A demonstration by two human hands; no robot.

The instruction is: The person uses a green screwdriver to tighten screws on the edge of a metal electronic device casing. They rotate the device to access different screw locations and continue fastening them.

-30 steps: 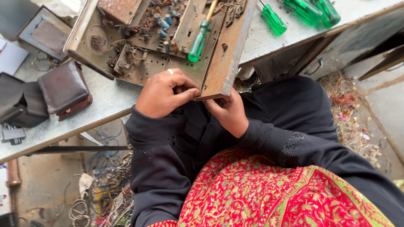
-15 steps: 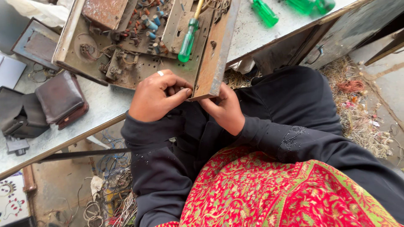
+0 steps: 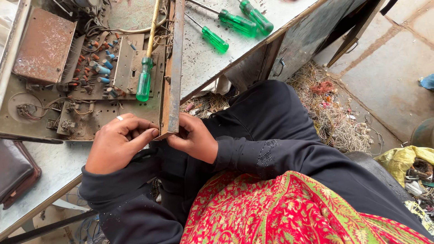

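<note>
We note the chassis has swung nearer since a second ago; left hand and right hand remain clamped on its rusty corner.

Work table: pale, speckled and scratched top with a worn edge strip, running diagonally across the head view; a grey metal front below it with a small handle.

On it:
- Open metal chassis, rusty, its corner projecting past the table's near edge; holds a circuit board with small coloured components, wires and a rust-brown box.
- Green-handled screwdriver, lying inside the chassis, shaft pointing away.
- Three more green-handled screwdrivers, side by side on the bare top right of the chassis, apart from it.
- Dark brown leather case, at the left edge of view, partly cut off.
</note>
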